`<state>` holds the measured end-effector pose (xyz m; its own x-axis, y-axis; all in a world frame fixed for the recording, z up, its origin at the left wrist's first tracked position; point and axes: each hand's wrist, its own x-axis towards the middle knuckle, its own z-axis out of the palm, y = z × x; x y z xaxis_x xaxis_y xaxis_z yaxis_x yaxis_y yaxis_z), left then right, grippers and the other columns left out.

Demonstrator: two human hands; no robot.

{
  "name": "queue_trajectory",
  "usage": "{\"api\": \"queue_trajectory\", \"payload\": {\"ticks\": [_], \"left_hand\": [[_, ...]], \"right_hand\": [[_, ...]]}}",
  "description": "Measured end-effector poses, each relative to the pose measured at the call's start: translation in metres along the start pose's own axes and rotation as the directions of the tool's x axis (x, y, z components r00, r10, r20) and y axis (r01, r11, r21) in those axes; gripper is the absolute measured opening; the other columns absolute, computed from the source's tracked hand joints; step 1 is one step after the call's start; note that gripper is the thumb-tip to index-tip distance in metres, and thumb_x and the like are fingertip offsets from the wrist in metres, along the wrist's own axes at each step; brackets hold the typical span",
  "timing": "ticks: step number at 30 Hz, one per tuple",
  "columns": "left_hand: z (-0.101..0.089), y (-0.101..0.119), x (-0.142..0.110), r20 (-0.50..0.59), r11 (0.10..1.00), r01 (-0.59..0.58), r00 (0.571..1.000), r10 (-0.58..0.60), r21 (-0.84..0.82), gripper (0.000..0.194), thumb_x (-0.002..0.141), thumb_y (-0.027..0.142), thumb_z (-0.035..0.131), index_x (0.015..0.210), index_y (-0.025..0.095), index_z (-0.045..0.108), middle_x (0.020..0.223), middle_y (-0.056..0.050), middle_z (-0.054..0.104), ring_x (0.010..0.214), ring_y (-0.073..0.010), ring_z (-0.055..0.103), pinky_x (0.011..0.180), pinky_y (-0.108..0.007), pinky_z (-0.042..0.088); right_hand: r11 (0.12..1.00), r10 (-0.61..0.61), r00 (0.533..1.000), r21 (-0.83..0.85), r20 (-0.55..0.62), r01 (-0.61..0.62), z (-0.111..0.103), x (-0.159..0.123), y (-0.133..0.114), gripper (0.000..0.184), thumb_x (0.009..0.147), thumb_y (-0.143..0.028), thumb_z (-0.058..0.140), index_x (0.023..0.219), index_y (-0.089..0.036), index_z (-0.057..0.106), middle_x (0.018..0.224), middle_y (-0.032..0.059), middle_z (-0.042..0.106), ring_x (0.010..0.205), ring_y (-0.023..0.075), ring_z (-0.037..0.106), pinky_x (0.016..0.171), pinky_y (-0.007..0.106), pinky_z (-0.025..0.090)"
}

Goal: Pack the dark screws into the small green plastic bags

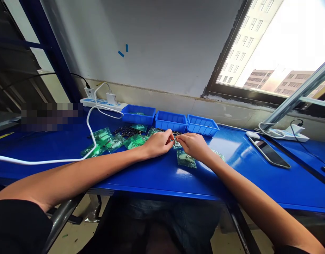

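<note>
My left hand [158,143] and my right hand [192,144] meet over the blue table [157,176], fingertips pinched together on a small metal part [173,140] between them. Under the right hand lies a small green bag [186,159] with pale pieces inside. Several more green bags [109,141] are scattered to the left of my left hand. A heap of small dark screws [127,131] lies behind the bags, near the bins.
Three blue bins [171,121] stand in a row at the back, by the wall. A white power strip [101,102] with a charger sits back left; its white cable [46,161] runs across the table. A phone [269,152] lies at the right.
</note>
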<state>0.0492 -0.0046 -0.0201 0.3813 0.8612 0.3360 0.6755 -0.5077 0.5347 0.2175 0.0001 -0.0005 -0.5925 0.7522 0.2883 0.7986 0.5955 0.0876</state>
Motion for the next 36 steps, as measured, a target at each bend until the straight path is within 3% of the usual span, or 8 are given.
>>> {"api": "queue_trajectory", "payload": {"ticks": [8, 20, 25, 36], "left_hand": [[-0.001, 0.000, -0.001, 0.004, 1.000, -0.016, 1.000, 0.016, 0.014, 0.010, 0.082, 0.028, 0.051, 0.087, 0.019, 0.051, 0.073, -0.001, 0.065, 0.067, -0.0170, 0.061, 0.059, -0.026, 0.042], [-0.001, -0.001, 0.002, 0.041, 0.993, 0.005, 0.999, -0.009, 0.115, 0.011, 0.084, 0.024, 0.050, 0.092, 0.018, 0.054, 0.080, -0.004, 0.067, 0.077, -0.0214, 0.063, 0.066, -0.029, 0.044], [0.000, -0.001, 0.002, 0.048, 0.996, 0.008, 0.999, -0.012, 0.087, 0.012, 0.084, 0.024, 0.050, 0.093, 0.017, 0.055, 0.080, -0.005, 0.067, 0.076, -0.0219, 0.063, 0.067, -0.030, 0.043], [-0.002, 0.003, 0.000, 0.028, 0.998, 0.031, 0.999, -0.033, 0.054, 0.011, 0.082, 0.026, 0.051, 0.089, 0.018, 0.055, 0.073, -0.002, 0.067, 0.069, -0.0186, 0.062, 0.060, -0.027, 0.041]], "right_hand": [[1.000, 0.004, 0.998, -0.007, -0.057, -0.004, 0.000, 0.000, 0.004, 0.027, 0.090, -0.026, 0.044, 0.095, -0.018, 0.070, 0.095, 0.0071, 0.072, 0.088, 0.0194, 0.066, 0.072, 0.027, 0.046], [0.999, 0.053, 0.997, 0.000, 0.061, -0.054, 0.000, 0.001, -0.003, 0.029, 0.090, -0.020, 0.041, 0.100, -0.019, 0.069, 0.104, 0.0087, 0.070, 0.096, 0.0229, 0.065, 0.077, 0.030, 0.047], [1.000, 0.017, 0.996, -0.012, 0.087, -0.016, 0.000, 0.001, -0.003, 0.031, 0.091, -0.019, 0.039, 0.103, -0.019, 0.067, 0.104, 0.0089, 0.069, 0.094, 0.0224, 0.065, 0.077, 0.030, 0.047], [0.996, 0.087, 0.994, -0.023, 0.068, -0.086, -0.005, 0.001, -0.007, 0.033, 0.091, -0.019, 0.040, 0.111, -0.018, 0.065, 0.111, 0.0076, 0.067, 0.102, 0.0216, 0.063, 0.084, 0.030, 0.048]]}}
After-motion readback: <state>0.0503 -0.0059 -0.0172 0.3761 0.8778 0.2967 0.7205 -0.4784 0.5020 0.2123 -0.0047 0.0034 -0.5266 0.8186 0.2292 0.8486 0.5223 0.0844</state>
